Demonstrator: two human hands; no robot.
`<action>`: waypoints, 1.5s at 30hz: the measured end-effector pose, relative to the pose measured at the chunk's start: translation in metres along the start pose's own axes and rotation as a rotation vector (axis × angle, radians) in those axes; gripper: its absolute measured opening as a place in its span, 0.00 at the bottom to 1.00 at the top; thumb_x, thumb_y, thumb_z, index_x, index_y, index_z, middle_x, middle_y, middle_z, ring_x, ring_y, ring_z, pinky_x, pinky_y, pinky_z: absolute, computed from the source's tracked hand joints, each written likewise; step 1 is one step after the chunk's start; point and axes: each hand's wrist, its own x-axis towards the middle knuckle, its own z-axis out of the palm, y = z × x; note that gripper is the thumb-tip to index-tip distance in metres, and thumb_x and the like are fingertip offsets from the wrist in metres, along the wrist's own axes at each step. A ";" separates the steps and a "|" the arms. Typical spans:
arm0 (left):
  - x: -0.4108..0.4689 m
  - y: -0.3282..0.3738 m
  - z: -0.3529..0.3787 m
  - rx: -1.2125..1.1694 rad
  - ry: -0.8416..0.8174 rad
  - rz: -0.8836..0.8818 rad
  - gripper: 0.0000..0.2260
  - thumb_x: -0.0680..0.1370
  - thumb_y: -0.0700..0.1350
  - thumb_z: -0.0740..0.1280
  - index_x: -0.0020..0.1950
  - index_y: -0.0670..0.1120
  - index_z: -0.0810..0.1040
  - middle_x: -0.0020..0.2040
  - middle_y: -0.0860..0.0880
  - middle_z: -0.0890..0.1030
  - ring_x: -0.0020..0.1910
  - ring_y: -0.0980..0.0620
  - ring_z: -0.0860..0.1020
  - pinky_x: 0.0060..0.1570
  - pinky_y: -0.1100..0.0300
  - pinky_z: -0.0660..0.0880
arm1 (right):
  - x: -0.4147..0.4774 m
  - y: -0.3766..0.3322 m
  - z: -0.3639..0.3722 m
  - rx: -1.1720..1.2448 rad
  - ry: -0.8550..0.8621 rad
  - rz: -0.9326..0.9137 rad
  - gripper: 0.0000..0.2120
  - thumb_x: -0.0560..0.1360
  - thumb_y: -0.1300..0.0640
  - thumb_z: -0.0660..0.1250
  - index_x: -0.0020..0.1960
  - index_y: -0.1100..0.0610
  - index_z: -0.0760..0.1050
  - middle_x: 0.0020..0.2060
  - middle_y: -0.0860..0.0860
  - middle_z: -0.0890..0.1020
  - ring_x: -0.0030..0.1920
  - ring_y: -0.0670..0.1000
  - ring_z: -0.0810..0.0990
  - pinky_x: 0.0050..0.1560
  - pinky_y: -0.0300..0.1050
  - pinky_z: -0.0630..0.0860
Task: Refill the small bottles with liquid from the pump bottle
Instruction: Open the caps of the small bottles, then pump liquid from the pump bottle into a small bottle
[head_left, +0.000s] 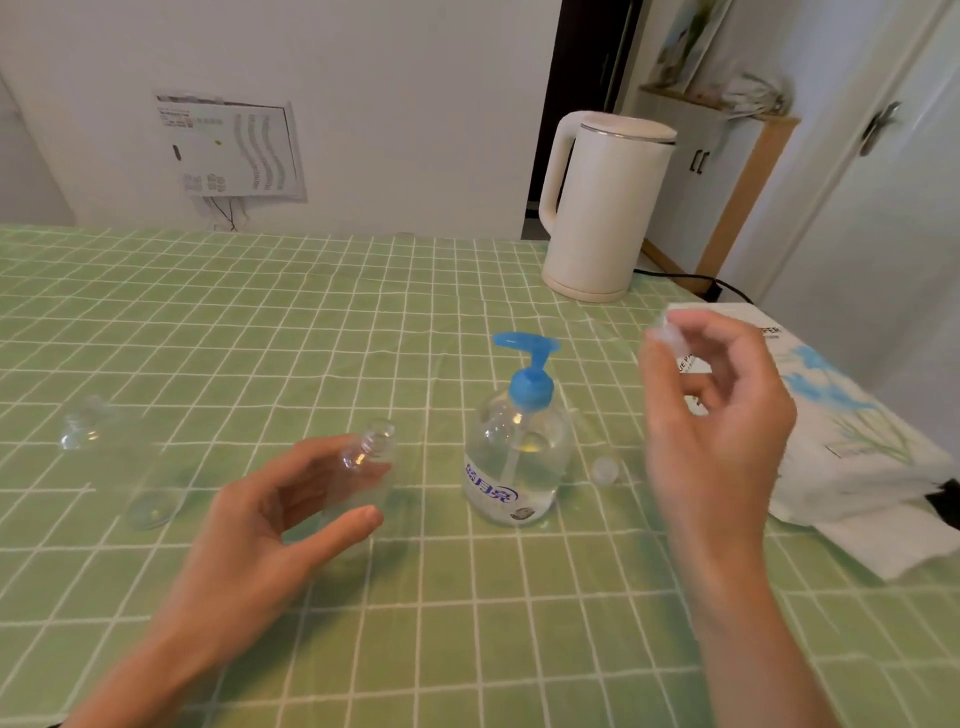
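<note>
Your left fingers (353, 522) spread wide by the bottle (371, 462); right fingers (655, 374) pinch a cap (667, 332).
Park the cap beside the pump bottle (511, 467); steady that bottle.

a green-checked table (270, 322) fills the frame. a white kettle (602, 208) stands upper right, a tissue pack (852, 447) at the right edge. in the centre stands a pump bottle (514, 467), a cap (605, 472) just right of it and a clear bottle (376, 452) left of it. far left are an upright bottle (83, 428) and, below it, a tipped bottle (153, 504), too blurred to tell more.
</note>
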 end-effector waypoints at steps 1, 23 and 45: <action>0.000 -0.001 0.000 0.001 0.001 -0.002 0.25 0.69 0.44 0.79 0.65 0.56 0.83 0.61 0.54 0.87 0.61 0.54 0.85 0.63 0.64 0.78 | 0.007 0.012 -0.006 -0.126 -0.044 0.087 0.07 0.81 0.54 0.72 0.58 0.47 0.80 0.49 0.39 0.84 0.43 0.35 0.82 0.36 0.27 0.75; -0.001 0.002 -0.001 0.053 0.001 -0.019 0.24 0.68 0.45 0.78 0.62 0.61 0.83 0.60 0.56 0.87 0.59 0.56 0.86 0.61 0.66 0.78 | 0.018 0.063 -0.025 -0.797 -0.566 0.472 0.15 0.79 0.63 0.73 0.60 0.46 0.83 0.51 0.44 0.83 0.46 0.46 0.82 0.55 0.46 0.76; 0.077 0.032 0.014 0.126 0.016 0.058 0.20 0.73 0.44 0.81 0.63 0.50 0.83 0.57 0.55 0.87 0.58 0.54 0.86 0.64 0.52 0.80 | 0.001 0.002 0.073 0.035 -0.513 0.326 0.33 0.79 0.36 0.51 0.30 0.55 0.81 0.33 0.53 0.87 0.38 0.51 0.86 0.49 0.50 0.76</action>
